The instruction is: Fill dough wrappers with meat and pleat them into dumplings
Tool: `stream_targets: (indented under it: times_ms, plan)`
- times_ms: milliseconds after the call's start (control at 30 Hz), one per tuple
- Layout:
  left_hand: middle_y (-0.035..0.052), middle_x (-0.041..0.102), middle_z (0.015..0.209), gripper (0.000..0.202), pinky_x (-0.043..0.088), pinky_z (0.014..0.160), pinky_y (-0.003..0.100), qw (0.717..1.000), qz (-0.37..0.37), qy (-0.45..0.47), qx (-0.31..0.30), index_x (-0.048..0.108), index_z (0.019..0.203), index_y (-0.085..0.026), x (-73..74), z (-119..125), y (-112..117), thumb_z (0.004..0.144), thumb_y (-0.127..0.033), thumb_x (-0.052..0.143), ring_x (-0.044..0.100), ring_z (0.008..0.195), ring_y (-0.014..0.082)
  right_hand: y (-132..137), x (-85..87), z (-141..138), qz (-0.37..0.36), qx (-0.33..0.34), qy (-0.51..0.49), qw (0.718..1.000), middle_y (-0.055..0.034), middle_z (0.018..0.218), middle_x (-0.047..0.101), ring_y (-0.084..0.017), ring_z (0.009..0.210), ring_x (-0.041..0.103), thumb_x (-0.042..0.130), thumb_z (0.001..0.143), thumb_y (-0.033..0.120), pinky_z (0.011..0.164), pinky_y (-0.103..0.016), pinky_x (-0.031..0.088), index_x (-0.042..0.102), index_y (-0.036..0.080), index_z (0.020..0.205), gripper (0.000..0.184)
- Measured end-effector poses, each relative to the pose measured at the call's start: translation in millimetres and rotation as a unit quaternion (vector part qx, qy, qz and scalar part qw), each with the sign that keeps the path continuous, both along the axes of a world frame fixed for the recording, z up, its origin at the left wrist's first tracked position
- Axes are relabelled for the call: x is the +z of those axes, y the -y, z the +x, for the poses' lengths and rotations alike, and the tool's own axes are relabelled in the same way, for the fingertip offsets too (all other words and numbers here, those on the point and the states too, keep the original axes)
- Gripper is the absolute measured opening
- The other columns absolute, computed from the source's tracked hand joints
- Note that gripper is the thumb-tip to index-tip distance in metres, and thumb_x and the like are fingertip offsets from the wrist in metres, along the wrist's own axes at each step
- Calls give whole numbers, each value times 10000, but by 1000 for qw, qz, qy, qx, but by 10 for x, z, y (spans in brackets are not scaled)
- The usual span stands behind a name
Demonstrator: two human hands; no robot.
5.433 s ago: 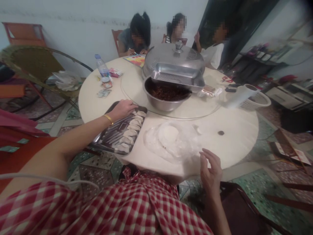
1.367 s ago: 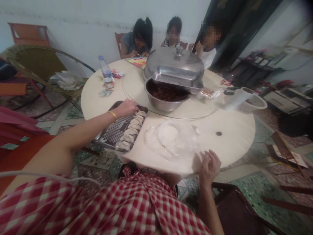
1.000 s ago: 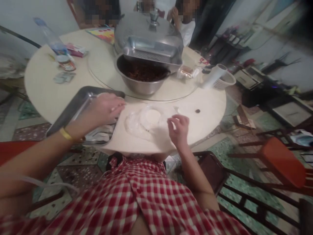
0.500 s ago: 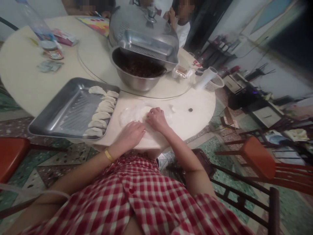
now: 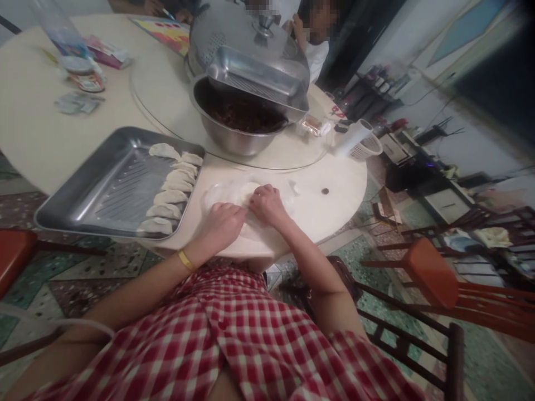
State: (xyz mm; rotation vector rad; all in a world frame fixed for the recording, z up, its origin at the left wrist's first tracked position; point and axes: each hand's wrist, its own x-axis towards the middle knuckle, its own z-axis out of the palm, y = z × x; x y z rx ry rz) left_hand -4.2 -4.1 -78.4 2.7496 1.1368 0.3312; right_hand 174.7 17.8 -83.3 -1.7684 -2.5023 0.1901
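Judging by how things lay, the work was partly done: folded dumplings (image 5: 170, 197) lined just the side of the tray (image 5: 112, 195) nearest the left grip (image 5: 241, 209), and plenty of dark filling (image 5: 238, 120) sat in the bowl (image 5: 234, 140) beyond both grips, apparently unused. The wrapper (image 5: 249, 187) was not yet folded. It lay just ahead of the grips, on a filmy sheet (image 5: 213, 192) over the bench (image 5: 343, 172): pale, flat, seemingly round, partly hidden by fingers. The left grip was curled narrow, the right grip (image 5: 252, 200) bent down over the wrapper; whether either pinched it, I could not tell.
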Motion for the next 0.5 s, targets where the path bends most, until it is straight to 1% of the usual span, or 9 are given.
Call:
stream_targets:
  times_ms: [133,300,400,500]
  plan:
    - [122,718,908,261,393,727,415,999,12,-29,7,664,1007,-144,-11,32,-53,926,-177,419,635,893,282,12,-1,2,22,12,6,1000,-128,1004,644,-268,1026,456,434,940,226,843,-395,325,701,136,877,288]
    - [105,727,845,272,365,692,397,998,26,-24,43,681,953,-162,-34,93,-166,935,-203,412,641,807,264,-22,-5,92,-9,-27,-37,999,-110,1084,651,-251,1034,462,443,940,234,834,-365,338,702,145,905,276]
    - [106,728,843,261,364,693,393,998,24,-22,55,678,939,-158,-62,152,-250,923,-196,420,651,807,263,-24,-6,135,-11,-30,-49,998,-105,1126,642,-251,1060,457,454,940,245,843,-359,341,699,155,963,262]
    - [100,732,839,243,362,690,390,998,22,-26,56,670,927,-167,-88,218,-324,914,-191,428,657,792,261,0,-15,150,-13,-36,-55,998,-105,1131,640,-254,1073,453,459,942,250,844,-355,338,699,161,980,259]
